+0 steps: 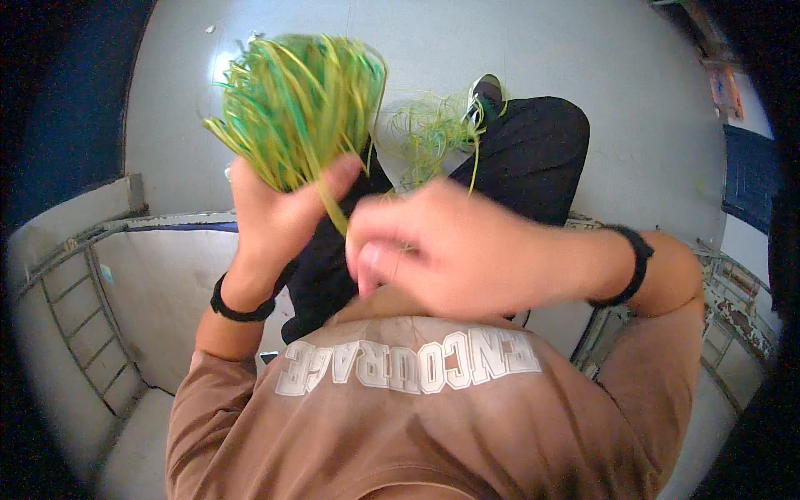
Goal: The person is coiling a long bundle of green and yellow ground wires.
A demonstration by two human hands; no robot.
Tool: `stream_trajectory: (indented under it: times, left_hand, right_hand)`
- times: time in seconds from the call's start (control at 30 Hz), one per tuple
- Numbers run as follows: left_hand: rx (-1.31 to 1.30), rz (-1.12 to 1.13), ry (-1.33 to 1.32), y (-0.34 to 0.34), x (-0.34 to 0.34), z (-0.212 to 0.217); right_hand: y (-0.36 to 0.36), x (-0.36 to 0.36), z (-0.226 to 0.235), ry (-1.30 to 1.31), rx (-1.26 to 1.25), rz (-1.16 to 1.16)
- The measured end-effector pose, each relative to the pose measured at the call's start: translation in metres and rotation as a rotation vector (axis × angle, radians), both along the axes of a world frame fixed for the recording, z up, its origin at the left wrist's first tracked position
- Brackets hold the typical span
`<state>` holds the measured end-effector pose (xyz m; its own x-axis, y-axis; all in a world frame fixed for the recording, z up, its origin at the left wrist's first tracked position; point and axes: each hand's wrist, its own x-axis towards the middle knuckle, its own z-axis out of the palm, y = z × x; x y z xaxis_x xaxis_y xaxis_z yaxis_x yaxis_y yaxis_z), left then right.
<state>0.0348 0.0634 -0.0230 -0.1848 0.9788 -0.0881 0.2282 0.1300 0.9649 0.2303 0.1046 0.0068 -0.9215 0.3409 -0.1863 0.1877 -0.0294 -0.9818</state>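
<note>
A thick bundle of green and yellow plastic strands point(300, 100) stands up out of my left hand point(279, 204), which is closed around its lower part. Close beside it, my right hand point(442, 237) has its fingers curled on a few yellow-green strands point(332, 207) that run down from the bundle. That hand is blurred by motion, and its fingertips are partly hidden. The strands between the two hands look drawn out straight. Beyond my right hand, a loose tangle of similar strands point(433, 129) lies on the floor near my shoe point(485, 96).
Pale grey floor point(583, 50) spreads ahead of my knees. I sit with my dark-trousered leg point(533, 146) bent to the right. Metal frames with rungs point(92, 325) stand at the left, and worn metal rails point(733, 300) at the right. A small dark object point(267, 357) lies by my left elbow.
</note>
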Motion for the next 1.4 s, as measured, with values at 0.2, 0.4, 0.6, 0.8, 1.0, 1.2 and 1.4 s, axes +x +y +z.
stream_trajectory:
  times: [0.2,0.4,0.6,0.8,1.0,1.2,1.4]
  left_hand:
    - [0.140,0.180,-0.580,0.025,0.001,0.004]
    - [-0.005,-0.214,-0.784,0.000,-0.032,-0.019]
    - [0.198,-0.483,-1.161,-0.021,-0.048,-0.049]
    - [0.100,-0.690,-0.952,-0.041,-0.064,-0.021]
    - [-0.010,-0.816,-0.611,-0.041,-0.082,-0.008]
    - [-0.206,-0.159,-1.009,-0.082,-0.111,-0.047]
    - [0.033,-0.189,-1.200,-0.073,-0.120,-0.062]
  right_hand:
    - [-0.034,-0.001,-0.037,-0.097,0.276,0.127]
    - [-0.007,0.009,-0.023,-0.068,0.365,0.152]
    - [0.005,0.026,-0.044,0.078,0.343,0.223]
    - [0.091,0.052,-0.059,-0.176,0.601,0.319]
    - [0.142,0.086,-0.055,-0.203,1.142,0.035]
    - [0.134,0.109,-0.044,-0.276,0.575,-0.163]
    - [0.140,0.131,-0.044,-0.194,0.501,-0.267]
